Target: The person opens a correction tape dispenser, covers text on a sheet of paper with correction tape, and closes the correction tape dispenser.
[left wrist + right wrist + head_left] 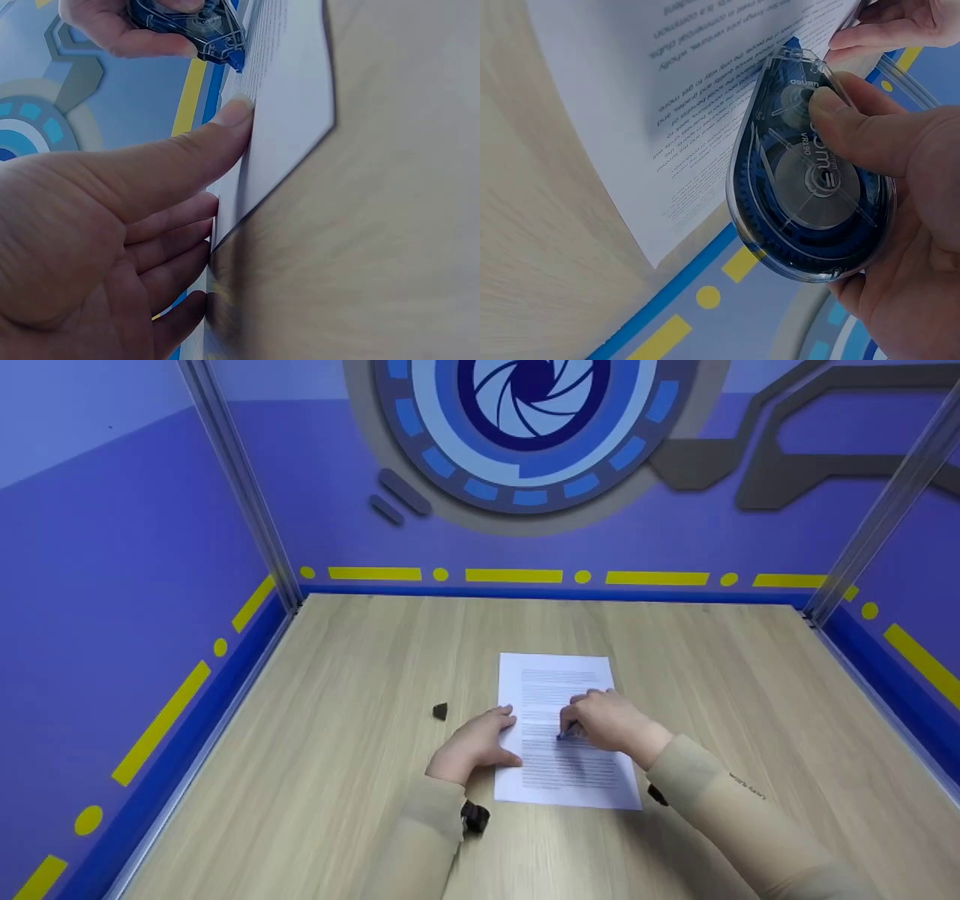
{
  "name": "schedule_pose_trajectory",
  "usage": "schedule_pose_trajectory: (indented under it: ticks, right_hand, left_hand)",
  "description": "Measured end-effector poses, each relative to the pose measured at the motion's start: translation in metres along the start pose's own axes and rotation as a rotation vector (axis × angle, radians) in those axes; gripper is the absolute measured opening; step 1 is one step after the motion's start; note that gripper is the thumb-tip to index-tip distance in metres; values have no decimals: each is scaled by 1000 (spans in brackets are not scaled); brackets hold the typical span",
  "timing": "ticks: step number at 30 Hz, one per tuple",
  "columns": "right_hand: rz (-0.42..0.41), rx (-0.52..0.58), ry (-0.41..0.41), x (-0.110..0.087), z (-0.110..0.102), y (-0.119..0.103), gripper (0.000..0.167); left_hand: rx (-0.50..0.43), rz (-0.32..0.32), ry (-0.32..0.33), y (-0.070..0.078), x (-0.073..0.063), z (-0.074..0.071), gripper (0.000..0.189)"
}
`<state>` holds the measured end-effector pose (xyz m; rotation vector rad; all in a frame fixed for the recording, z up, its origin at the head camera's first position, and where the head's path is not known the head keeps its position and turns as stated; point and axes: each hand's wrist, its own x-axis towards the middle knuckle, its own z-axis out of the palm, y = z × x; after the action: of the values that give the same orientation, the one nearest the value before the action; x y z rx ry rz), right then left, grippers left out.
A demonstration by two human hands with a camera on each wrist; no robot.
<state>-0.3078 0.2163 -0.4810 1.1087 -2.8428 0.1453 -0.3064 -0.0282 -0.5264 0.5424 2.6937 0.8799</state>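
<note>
While the right hand (pixel 607 720) holds a tape dispenser (pixel 810 187) at the printed sheet (pixel 540 712), the left hand (pixel 474 744) rests, fingers spread, on the sheet's left edge. Farther left, a black piece (pixel 440 711) lies on the table (pixel 352 697).

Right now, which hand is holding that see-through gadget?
The right hand: it grips the gadget over the page. The left hand holds no gadget; it rests at the page's left edge.

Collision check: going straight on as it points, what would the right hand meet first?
Likely the printed sheet, at the tip of the tape dispenser in the right hand; contact is unclear.
</note>
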Motion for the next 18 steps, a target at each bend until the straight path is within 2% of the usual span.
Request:
schedule_pose_trajectory:
  ticks: [18]
  right_hand:
    - [68, 55, -67, -4, -2, 4, 16]
  left_hand:
    - [7, 16, 13, -1, 0, 2, 79]
